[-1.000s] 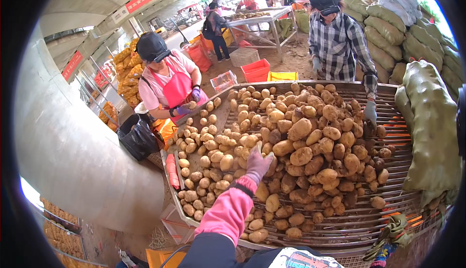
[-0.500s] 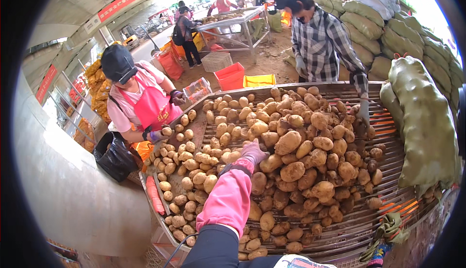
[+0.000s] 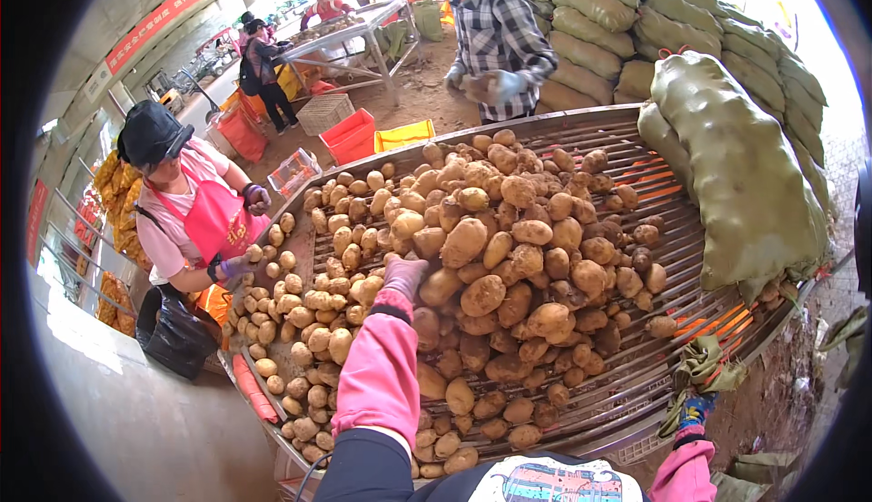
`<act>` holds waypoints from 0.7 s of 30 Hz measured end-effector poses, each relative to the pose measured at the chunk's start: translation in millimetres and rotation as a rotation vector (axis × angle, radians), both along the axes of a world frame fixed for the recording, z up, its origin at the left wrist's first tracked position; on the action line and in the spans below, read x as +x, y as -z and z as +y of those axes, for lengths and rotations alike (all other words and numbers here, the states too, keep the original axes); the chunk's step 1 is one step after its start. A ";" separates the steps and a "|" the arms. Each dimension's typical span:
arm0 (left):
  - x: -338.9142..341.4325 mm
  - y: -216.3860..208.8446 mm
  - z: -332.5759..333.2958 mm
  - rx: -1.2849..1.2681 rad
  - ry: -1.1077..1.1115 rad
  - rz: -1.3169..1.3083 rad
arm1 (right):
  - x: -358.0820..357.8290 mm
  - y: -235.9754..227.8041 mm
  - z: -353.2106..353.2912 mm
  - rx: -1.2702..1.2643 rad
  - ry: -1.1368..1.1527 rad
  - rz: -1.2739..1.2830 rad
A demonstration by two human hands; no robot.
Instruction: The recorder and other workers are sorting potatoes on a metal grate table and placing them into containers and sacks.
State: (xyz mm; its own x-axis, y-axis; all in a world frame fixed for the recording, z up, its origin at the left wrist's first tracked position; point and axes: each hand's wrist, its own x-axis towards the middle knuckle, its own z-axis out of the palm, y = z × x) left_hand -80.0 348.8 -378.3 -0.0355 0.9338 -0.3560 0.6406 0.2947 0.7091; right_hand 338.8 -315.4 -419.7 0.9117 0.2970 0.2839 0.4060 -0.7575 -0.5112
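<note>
My left hand [image 3: 405, 277], in a purple glove with a pink sleeve, reaches into the heap of brown potatoes [image 3: 484, 295]. Its fingers look extended against the potatoes, and nothing shows in its grasp. Smaller potatoes [image 3: 320, 300] lie to its left, larger soil-covered ones to its right. The heap rests on a slatted metal sorting table [image 3: 627, 418]. At the table's near right edge is my right hand [image 3: 698, 411], in a blue patterned glove, against a bunched green cloth [image 3: 710, 366]. The cloth and the angle hide its fingers.
A full green sack [image 3: 740, 175] lies on the table's right side, with stacked sacks [image 3: 590, 11] behind. A person in a pink apron [image 3: 213, 216] stands at the left; another in a checked shirt [image 3: 500, 34] stands across. Red crates [image 3: 348, 136] sit beyond the far edge.
The view has swung right and down, bringing my right forearm into sight. Across the table, the person in the checked shirt has drawn a hand from the heap and now holds both hands before the body.
</note>
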 end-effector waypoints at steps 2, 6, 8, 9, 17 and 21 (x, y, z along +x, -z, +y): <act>-4.5 -11.1 -12.4 -0.117 0.044 -0.579 | 1.7 0.2 -5.6 -0.003 0.002 -0.004; -35.3 -52.7 -78.1 -0.105 0.216 -1.104 | 11.8 3.7 -6.8 -0.004 -0.038 -0.009; -44.8 -71.7 -129.1 -0.143 0.228 -1.335 | 24.9 7.3 -7.4 -0.010 -0.059 -0.022; -49.2 -76.4 -153.8 -0.194 0.191 -1.438 | 33.4 8.7 -6.9 -0.008 -0.071 -0.028; -132.7 -91.7 -328.8 -0.057 -0.179 -1.409 | 92.3 18.4 13.8 -0.033 -0.217 -0.073; -197.7 -74.4 -430.0 0.069 -0.353 -1.402 | 105.5 16.0 25.4 -0.066 -0.263 -0.084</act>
State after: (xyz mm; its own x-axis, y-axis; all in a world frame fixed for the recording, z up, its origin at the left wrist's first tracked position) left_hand -277.7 -81.1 -304.0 0.0704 0.9667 -0.2460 -0.6776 0.2274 0.6994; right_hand 444.3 -290.1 -435.7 0.7750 0.5407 0.3271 0.6318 -0.6510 -0.4207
